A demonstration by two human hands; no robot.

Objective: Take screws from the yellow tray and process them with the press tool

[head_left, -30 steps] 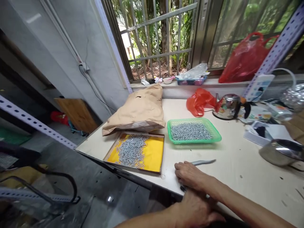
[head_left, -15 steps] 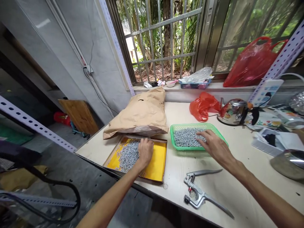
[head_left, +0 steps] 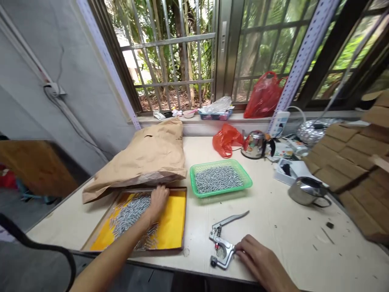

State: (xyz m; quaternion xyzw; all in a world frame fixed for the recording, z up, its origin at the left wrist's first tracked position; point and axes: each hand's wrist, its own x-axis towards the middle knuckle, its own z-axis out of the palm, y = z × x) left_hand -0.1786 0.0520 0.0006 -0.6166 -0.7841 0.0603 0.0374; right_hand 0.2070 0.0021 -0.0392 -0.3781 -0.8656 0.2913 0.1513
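Note:
My left hand (head_left: 158, 201) is over a shallow brown-edged box (head_left: 175, 221) with a yellow bottom. Its fingers curl down and inward at the right side of a heap of small silver metal pins (head_left: 130, 215); the fingertips are hidden, so anything in them cannot be made out. My right hand (head_left: 259, 261) is at the silver hand pliers (head_left: 225, 252), which lie on the table with their jaws toward the left. The fingers close over the lower handle and cover it. The upper handle, spring and black knob stay visible.
Behind the pliers stands a green plastic basket (head_left: 194, 194) full of similar metal pieces. A large brown paper sack (head_left: 146, 158) overhangs the box's back edge. Farther back are a red plastic bag (head_left: 226, 142) and a kettle (head_left: 253, 145). A steel pot (head_left: 306, 192) and stacked cardboard (head_left: 349, 158) occupy the right.
My right hand has left the green basket and come down toward the front, onto the pliers' handle. My left hand stays at the heap. The view has swung right.

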